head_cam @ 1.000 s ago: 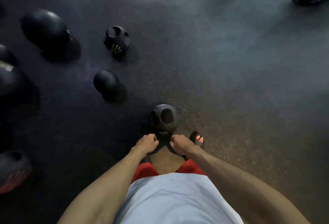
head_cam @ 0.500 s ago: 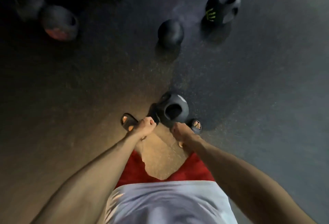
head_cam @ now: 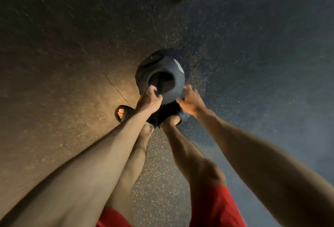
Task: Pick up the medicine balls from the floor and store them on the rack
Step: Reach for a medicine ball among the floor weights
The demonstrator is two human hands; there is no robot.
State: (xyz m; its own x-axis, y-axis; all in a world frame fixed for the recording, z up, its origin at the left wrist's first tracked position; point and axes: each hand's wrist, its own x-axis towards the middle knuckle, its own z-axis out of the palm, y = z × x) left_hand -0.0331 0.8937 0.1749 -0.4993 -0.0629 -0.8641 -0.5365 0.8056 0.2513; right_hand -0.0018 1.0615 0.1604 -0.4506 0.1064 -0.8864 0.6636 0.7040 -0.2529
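Your left grip [head_cam: 151,98] is clamped on the medicine ball [head_cam: 176,80], fingers hooked into its handle cutout. The right grip [head_cam: 189,100] curls round its right side. Ball is low over the floor [head_cam: 72,64], just ahead of your sandals [head_cam: 120,113]; can't tell if it touches down.

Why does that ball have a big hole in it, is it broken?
It doesn't look broken. The hole in the medicine ball is smooth and round, with a bar across it, likely a built-in handle. The left hand hooks its fingers into it; the right hand grips the other side.
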